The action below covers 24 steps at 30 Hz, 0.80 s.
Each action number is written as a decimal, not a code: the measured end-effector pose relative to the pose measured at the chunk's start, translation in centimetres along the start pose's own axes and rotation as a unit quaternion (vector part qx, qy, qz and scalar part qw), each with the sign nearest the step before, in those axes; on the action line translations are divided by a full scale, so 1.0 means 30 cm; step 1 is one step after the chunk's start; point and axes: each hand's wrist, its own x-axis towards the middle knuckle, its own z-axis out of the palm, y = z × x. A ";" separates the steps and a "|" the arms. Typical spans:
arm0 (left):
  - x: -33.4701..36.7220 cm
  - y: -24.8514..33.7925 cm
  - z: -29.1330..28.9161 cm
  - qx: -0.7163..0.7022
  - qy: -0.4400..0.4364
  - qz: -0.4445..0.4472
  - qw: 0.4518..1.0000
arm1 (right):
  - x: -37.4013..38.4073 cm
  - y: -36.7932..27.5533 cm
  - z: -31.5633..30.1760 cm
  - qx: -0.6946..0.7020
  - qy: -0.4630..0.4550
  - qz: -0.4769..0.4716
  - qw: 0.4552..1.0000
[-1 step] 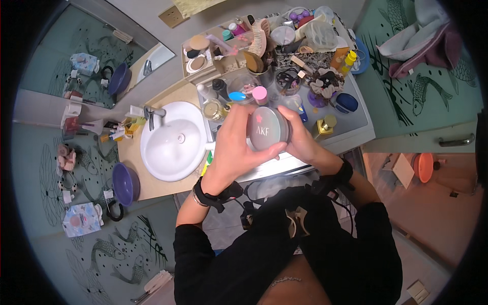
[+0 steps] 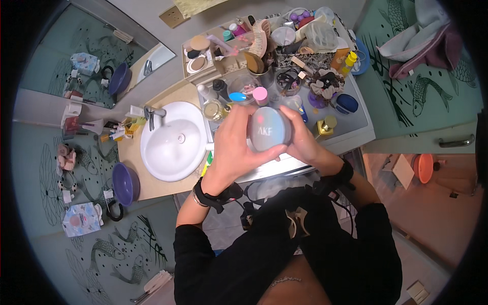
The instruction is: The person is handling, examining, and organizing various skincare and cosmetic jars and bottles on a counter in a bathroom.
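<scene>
A round cosmetic jar with a pale grey-blue lid and a small pink mark is held up in front of me, lid toward me. My left hand is closed round its left side, thumb stretched along the lower edge. From the other side my right hand grips the jar, its thumb at the right edge. The fingers beneath are mostly hidden. Just beyond the jar stand a pink-capped bottle and a blue oval piece. A yellow-gold bottle is near my right hand.
To the left is a white sink with a faucet. A purple basin sits further left. Behind the jar, the counter holds a cream organizer, a comb, hair ties and a dark blue round case.
The jar has tilted slightly in my hands, and its lid now catches more light and looks paler. Both hands stay in nearly the same place.
</scene>
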 end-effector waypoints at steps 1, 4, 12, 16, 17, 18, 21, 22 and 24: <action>-0.003 -0.001 -0.002 0.010 -0.011 -0.007 1.000 | -0.002 -0.008 -0.004 0.041 -0.011 0.012 0.999; -0.009 0.001 -0.001 0.033 0.006 0.015 0.999 | -0.004 -0.047 0.013 0.091 -0.010 0.055 0.994; 0.002 -0.026 0.017 -0.053 0.000 0.007 0.999 | -0.016 0.000 -0.037 0.031 -0.031 0.088 0.995; -0.027 -0.049 0.032 -0.084 0.044 -0.048 0.994 | -0.029 0.001 -0.009 0.018 -0.054 0.114 0.992; -0.030 -0.046 0.040 -0.082 0.051 -0.044 0.994 | -0.040 -0.003 -0.011 0.029 -0.065 0.117 0.991; -0.038 -0.047 0.046 -0.078 0.058 -0.042 0.994 | -0.048 -0.003 -0.014 0.041 -0.078 0.122 0.989; -0.043 -0.037 0.065 -0.079 0.073 -0.021 0.994 | -0.091 -0.072 -0.001 -0.058 -0.091 0.116 0.987; -0.044 -0.031 0.064 -0.083 0.073 -0.015 0.994 | -0.109 -0.090 -0.015 -0.063 -0.087 0.112 0.988; -0.040 -0.013 0.057 -0.093 0.082 -0.061 0.990 | -0.167 -0.130 -0.047 -0.099 -0.055 0.054 0.992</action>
